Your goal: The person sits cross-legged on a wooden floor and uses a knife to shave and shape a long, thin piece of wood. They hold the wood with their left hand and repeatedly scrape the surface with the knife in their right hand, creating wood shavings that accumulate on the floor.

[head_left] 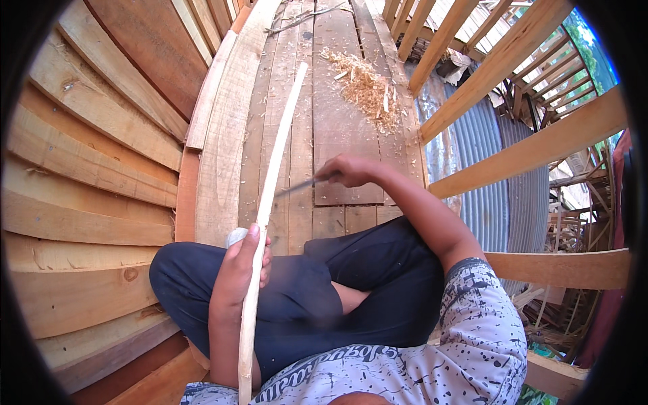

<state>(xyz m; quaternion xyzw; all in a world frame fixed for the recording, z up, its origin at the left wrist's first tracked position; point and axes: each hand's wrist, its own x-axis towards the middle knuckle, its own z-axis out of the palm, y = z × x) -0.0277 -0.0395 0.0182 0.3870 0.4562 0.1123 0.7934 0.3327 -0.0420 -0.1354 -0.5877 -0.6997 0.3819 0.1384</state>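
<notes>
A long, pale, peeled wooden stick (277,150) runs from near my chest out over the plank floor, its far end slightly bent to the right. My left hand (237,268) is closed around its lower half, thumb lying along the wood. In my right hand (351,170) is a knife (297,186), gripped at the handle. Its dark blade, somewhat blurred, points left, with the tip close to the stick's right side; whether it touches cannot be told. A small whitish rounded thing (236,236) shows partly behind my left hand.
Curled wood shavings (368,91) lie heaped on the floorboards (331,135). A thin twig (307,17) rests at the far end. Plank walling (94,182) rises at the left. A wooden railing (533,145) stands at the right, with corrugated metal roofing (476,172) beyond it. My crossed legs (378,277) are below.
</notes>
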